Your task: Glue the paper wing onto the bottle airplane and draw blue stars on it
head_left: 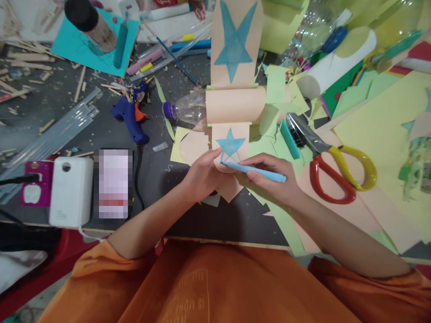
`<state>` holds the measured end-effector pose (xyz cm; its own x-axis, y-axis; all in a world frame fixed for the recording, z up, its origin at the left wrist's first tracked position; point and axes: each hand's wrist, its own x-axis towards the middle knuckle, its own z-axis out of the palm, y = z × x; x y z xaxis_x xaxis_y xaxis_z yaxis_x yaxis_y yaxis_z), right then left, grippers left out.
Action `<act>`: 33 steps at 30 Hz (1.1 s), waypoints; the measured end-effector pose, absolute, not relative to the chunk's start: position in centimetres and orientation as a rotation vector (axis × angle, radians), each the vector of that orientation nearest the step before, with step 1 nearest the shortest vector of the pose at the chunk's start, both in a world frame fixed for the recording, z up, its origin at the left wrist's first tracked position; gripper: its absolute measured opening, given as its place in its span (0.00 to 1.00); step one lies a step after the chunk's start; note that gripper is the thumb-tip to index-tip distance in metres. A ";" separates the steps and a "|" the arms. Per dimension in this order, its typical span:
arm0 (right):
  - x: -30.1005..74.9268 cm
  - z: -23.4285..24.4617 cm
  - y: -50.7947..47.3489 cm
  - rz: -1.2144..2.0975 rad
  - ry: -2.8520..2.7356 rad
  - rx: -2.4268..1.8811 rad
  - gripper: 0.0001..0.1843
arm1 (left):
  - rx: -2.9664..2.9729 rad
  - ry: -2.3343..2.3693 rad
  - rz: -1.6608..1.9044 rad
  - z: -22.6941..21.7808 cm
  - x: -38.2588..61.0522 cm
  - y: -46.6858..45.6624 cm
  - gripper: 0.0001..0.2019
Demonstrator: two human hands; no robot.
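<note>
Peach paper strip bearing a small blue star lay mid-table before us, just below a wrapped bottle. Our left hand pinched its lower edge, while our right hand pinched a blue pen, tip on the star. Scissors lay near our right hand.

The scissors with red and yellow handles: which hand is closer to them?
Right. The right hand, holding a blue pen, sits just beside the scissors without touching them. The left hand is farther away, beyond the right hand, holding the star paper.
</note>
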<state>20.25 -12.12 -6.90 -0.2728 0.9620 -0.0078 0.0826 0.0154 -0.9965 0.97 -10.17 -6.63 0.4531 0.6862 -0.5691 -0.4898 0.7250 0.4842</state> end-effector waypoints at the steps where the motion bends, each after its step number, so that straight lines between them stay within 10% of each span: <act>1: 20.2 -6.9 -12.1 1.367 -1.460 -1.108 0.12 | 0.264 0.820 0.747 -6.6 1.0 -10.2 0.17; 33: 19.9 -6.9 -12.0 1.317 -1.318 -1.154 0.12 | 0.395 0.788 0.784 -6.2 1.2 -10.0 0.15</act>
